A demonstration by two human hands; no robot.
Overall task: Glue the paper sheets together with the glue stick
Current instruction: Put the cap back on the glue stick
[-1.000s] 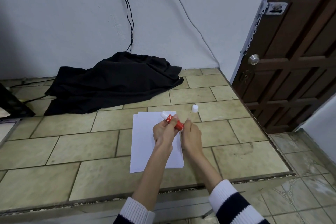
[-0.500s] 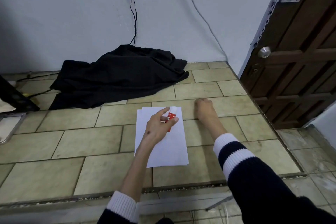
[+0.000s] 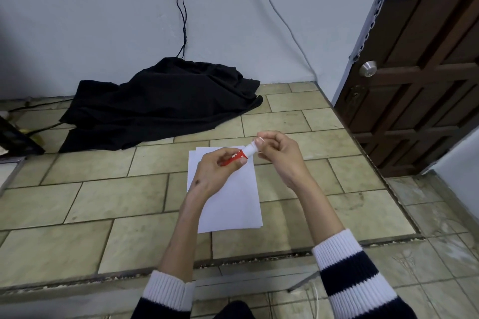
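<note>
- left hand (image 3: pixel 215 171) grips the red glue stick (image 3: pixel 237 157) by its body, up over the paper sheets (image 3: pixel 228 204)
- right hand (image 3: pixel 278 155) fingers pinch its white end, probably twisting
- sheets lie stacked on the tiled surface (image 3: pixel 103 199), ready for gluing

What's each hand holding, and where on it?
Left hand grips the glue stick by its red barrel; right hand pinches its white end.

Matt white paper sheets (image 3: pixel 228 199) lie on a table (image 3: pixel 103 202) of smooth, faintly stained beige tile. The glue stick (image 3: pixel 237 157) looks like glossy red-and-white plastic. Soft black cloth (image 3: pixel 160 103) is crumpled by the matt painted wall (image 3: pixel 90 21); the dark wood door (image 3: pixel 427 72) carries a shiny metal knob (image 3: pixel 367 68).
</note>
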